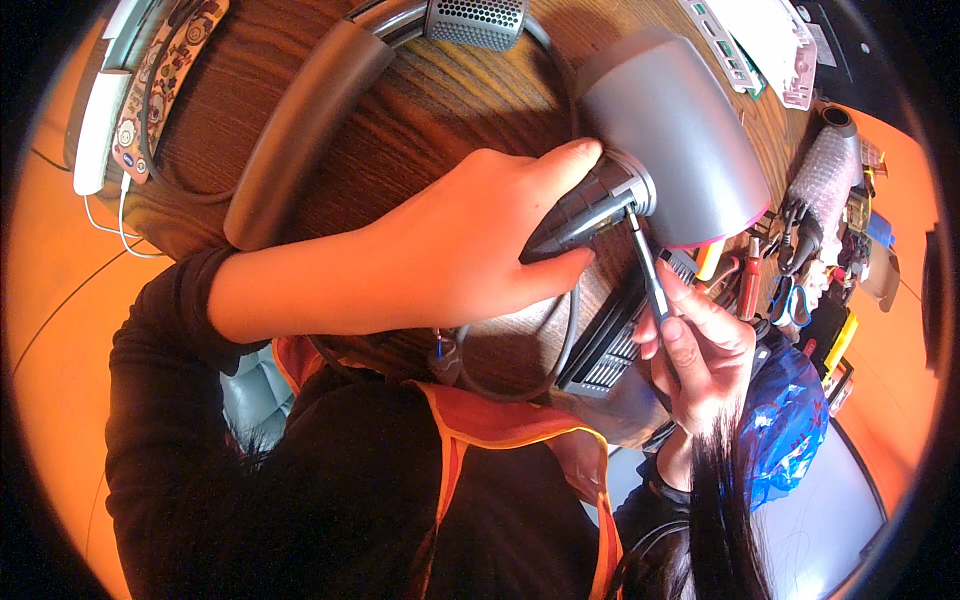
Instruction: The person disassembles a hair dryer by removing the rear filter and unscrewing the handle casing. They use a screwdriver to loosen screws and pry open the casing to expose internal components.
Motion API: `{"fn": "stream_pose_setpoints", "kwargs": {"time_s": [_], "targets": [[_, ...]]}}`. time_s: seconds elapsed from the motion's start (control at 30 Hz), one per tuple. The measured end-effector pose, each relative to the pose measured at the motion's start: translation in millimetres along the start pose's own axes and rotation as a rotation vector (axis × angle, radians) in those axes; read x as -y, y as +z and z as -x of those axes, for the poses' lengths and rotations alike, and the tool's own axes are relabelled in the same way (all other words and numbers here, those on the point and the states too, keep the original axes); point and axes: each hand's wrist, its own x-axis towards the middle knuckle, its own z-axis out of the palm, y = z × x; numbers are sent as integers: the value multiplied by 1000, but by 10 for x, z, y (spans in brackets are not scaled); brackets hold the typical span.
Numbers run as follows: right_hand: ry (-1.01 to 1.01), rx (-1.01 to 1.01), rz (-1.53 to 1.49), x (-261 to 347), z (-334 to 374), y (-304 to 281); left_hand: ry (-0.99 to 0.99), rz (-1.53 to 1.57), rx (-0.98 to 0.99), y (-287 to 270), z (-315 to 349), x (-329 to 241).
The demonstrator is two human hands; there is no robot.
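Observation:
A grey hair dryer (680,130) lies on its side on the wooden table, its dark inner handle (570,225) pointing toward the lower left. Around that handle my left hand (480,235) is closed, thumb and fingers on either side of it. In my right hand (700,345) a slim screwdriver (648,265) is pinched between the fingers. Its tip meets the joint where the handle joins the dryer's body; whether it sits in a screw cannot be made out. Just left of the right hand is a black bit case (610,350) with rows of bits.
A smooth grey tube (310,135) and a perforated grey cylinder (475,22) lie at the upper left and top. A cable loops across the table (480,110). Bubble-wrapped goods (828,165), red-handled tools (750,280) and a blue plastic bag (790,425) crowd the right side.

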Motion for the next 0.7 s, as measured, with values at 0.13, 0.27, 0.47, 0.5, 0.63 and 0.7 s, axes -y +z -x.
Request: {"fn": "stream_pose_setpoints", "kwargs": {"time_s": [0.13,0.27,0.47,0.5,0.63,0.7], "targets": [[-452,-192,715,-92,-34,59,-25,-53,-14,-16,-1,15],[-772,-328,1073,-184,-57,110,-13,-45,-28,-8,-4,19],[-33,-102,61,-114,-40,13,-27,-21,7,8,7,7],[106,-3,-103,-81,-46,-28,-41,-15,30,1,14,9],[434,532,-366,-37,-172,-132,39,-72,49,33,26,5],[317,418,-314,-69,-164,-96,30,-54,42,27,26,17]]}}
